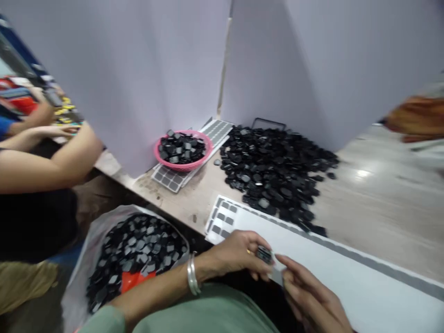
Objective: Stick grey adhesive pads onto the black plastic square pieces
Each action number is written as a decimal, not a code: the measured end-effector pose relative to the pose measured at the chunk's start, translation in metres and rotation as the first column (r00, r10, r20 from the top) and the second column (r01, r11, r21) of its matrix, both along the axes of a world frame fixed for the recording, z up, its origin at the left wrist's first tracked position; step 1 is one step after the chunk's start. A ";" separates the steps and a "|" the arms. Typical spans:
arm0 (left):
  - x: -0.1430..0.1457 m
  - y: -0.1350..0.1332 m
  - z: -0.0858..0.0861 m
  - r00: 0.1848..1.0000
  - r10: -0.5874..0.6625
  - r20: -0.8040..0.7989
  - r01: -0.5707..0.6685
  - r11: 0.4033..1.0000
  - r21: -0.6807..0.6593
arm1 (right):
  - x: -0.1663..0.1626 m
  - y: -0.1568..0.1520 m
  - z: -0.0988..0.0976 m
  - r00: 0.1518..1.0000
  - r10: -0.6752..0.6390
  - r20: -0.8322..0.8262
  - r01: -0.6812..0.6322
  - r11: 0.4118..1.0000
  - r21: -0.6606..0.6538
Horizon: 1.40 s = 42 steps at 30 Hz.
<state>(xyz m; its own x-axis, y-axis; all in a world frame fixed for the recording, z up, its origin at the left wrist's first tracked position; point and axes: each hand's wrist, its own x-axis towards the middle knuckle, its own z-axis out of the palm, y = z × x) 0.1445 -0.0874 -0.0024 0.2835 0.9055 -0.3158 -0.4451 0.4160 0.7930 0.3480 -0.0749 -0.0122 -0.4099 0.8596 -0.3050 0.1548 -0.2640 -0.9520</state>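
Between the thumb and fingers of my left hand [239,252] is a small black plastic piece [264,254]. Close against it, my right hand [308,289] pinches a small grey sticker [277,276], whose edge meets the piece. Under and beyond both hands lies a white sticker sheet [312,252]. Rows of grey rounded squares remain at its left end, and a grey strip runs along its far edge. Beyond the sheet, a heap of black plastic pieces [274,171] covers part of the table.
A pink basket [210,148] of black pieces stands on more sticker sheets [168,178]. Left of me is a plastic sack [78,273] full of pieces, with something red in it. Pale partitions [180,60] rise behind the table [364,199]. Another person's arm [52,169] is at far left.
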 end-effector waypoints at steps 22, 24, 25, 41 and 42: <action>0.014 0.007 0.013 0.992 -0.077 -0.104 0.074 0.997 -0.026 | -0.009 0.003 0.018 0.950 -0.075 0.303 -0.187 0.641 0.744; 0.015 0.008 0.013 0.991 -0.080 -0.109 0.077 0.997 -0.030 | -0.008 0.003 0.019 0.945 -0.081 0.317 -0.196 0.637 0.746; 0.015 0.008 0.013 0.991 -0.079 -0.110 0.076 0.997 -0.032 | -0.008 0.003 0.019 0.942 -0.085 0.325 -0.200 0.635 0.746; 0.015 0.005 0.004 0.944 0.005 -0.331 0.020 0.997 0.072 | -0.026 -0.006 0.017 0.790 -0.172 0.588 -0.384 0.608 0.695; 0.010 0.006 0.003 0.917 0.045 -0.397 -0.003 0.994 0.106 | -0.025 -0.004 0.015 0.766 -0.184 0.616 -0.406 0.604 0.686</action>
